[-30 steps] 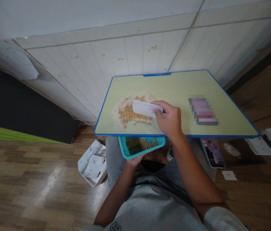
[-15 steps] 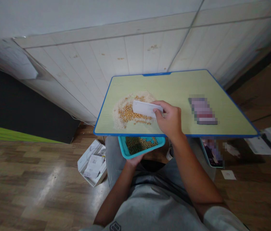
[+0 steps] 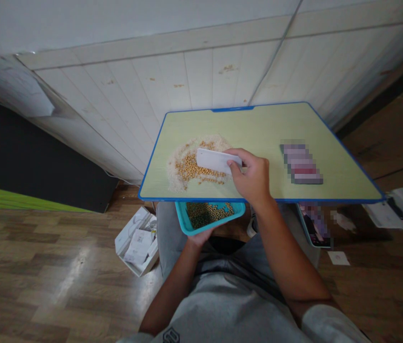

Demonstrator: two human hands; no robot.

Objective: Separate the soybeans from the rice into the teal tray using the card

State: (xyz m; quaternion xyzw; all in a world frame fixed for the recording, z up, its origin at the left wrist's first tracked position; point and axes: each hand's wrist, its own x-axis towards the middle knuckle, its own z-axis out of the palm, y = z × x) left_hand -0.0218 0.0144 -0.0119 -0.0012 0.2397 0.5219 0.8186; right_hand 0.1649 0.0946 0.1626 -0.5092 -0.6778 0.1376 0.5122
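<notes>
Between thumb and fingers, my right hand (image 3: pixel 253 174) grips a flat white scraper-like card (image 3: pixel 212 161), tilted over the small table. Under and around the card's left end lie yellow beans (image 3: pixel 190 167), which look like soybeans. Pale grains like rice (image 3: pixel 177 180) ring them on the tabletop. Below the table's front edge, my left hand (image 3: pixel 203 237) supports a turquoise tray (image 3: pixel 188 227) from underneath, its fingers mostly hidden. Dark green beans (image 3: pixel 197 216) fill the tray's left part, and yellow beans (image 3: pixel 221 211) lie toward its right.
The pale green table (image 3: pixel 258 128) has a blue rim and stands against a white panelled wall (image 3: pixel 172 81). A blurred-out flat object (image 3: pixel 301 162) lies at its right. On the floor are an open white box (image 3: pixel 139 243) at left and a paper square (image 3: pixel 338 258) at right.
Almost nothing differs. The whole view shifts very slightly, while both hands, the card and the tray keep their places.
</notes>
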